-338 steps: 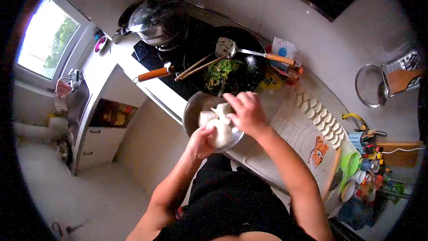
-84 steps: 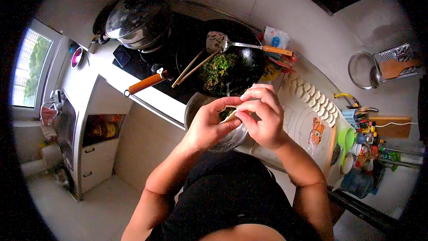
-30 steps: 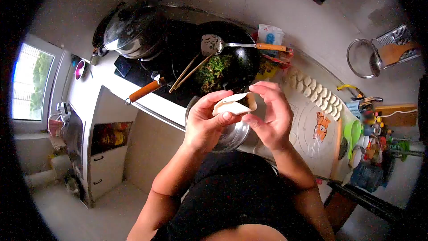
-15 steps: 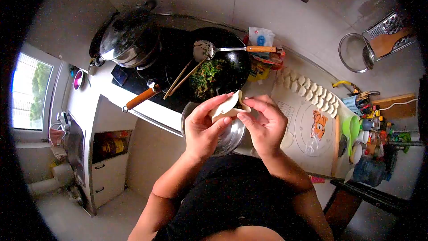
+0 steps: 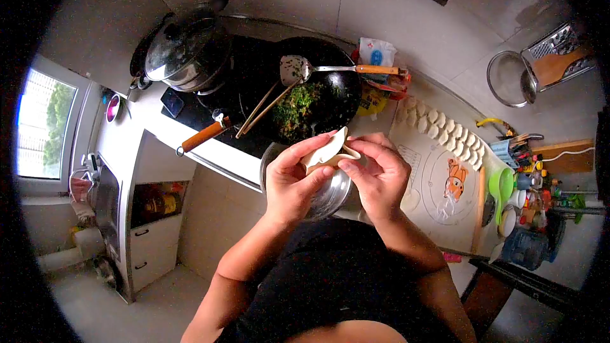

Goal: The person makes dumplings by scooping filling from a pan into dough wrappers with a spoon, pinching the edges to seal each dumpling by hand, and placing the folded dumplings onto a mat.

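Between my two hands is a folded dumpling (image 5: 329, 152), a pale dough wrapper whose edges meet in part; its right end still gapes. My left hand (image 5: 291, 176) is closed round its left side, thumb at the front and fingers behind. My right hand (image 5: 380, 174) pinches the right end between thumb and fingers. Below them sits a metal bowl (image 5: 335, 195), partly hidden by my hands. Beyond lies a black wok (image 5: 343, 98) with chopped green filling (image 5: 295, 111). Across the wok rest a spatula (image 5: 333, 69) and chopsticks (image 5: 262, 111).
At the right, a dough mat (image 5: 422, 216) holds rows of shaped dumplings (image 5: 440, 128) and a rolling pin (image 5: 479, 206). A lidded pot (image 5: 187, 57) stands at the back left. A phone (image 5: 171, 101) lies by the stove. A strainer (image 5: 508, 79) hangs on the wall.
The wrapper's right end has been drawn closer together between my right thumb and fingers. Both hands stay in nearly the same place; the view has shifted slightly.
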Motion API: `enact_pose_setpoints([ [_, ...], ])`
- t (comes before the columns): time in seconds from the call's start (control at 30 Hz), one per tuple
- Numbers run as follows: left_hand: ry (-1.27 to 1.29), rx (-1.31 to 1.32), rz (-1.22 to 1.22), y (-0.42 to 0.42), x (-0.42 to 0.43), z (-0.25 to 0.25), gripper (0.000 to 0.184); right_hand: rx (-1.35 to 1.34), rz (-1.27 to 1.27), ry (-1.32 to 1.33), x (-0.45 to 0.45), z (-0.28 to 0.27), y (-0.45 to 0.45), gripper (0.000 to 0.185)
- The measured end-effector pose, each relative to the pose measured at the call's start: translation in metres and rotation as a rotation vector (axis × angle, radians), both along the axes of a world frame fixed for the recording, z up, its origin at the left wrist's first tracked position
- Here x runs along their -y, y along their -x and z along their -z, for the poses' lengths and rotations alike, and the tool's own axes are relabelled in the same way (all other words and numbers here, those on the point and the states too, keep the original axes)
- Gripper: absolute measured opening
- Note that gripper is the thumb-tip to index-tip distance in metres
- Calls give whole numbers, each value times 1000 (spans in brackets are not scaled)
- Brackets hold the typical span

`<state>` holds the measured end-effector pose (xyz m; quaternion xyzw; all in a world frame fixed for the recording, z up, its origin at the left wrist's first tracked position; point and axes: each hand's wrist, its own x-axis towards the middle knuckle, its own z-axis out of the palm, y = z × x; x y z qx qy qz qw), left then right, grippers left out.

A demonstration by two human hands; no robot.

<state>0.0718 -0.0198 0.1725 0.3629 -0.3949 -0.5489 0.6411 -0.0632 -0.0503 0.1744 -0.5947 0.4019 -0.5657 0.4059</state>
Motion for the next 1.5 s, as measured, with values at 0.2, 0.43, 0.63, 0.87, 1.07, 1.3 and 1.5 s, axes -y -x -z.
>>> enact_pose_setpoints([
  [0.2, -63, -37, 75, -2, -1, -3, 41, -98, -64, 126, 9, -4, 9, 20],
  [0.43, -187, -175, 153, -5, 5, -6, 44, 441, -320, -330, 22, -7, 8, 19],
  [0.63, -226, -319, 218, -4, 5, -7, 45, 104, -210, 26, 25, 2, 12, 19],
  [0.87, -306, -340, 250, -4, 6, -11, 46, -68, -146, 288, 32, 7, 15, 21],
  [1.07, -347, -264, 307, -6, 4, -20, 46, -104, -295, 51, 32, -11, 23, 27],
  [1.3, -363, -156, 354, -7, 3, -22, 44, -72, -357, 168, 30, -13, 23, 18],
  [1.5, -392, -186, 380, -3, 3, -22, 44, -94, -235, 290, 25, -6, 22, 18],
])
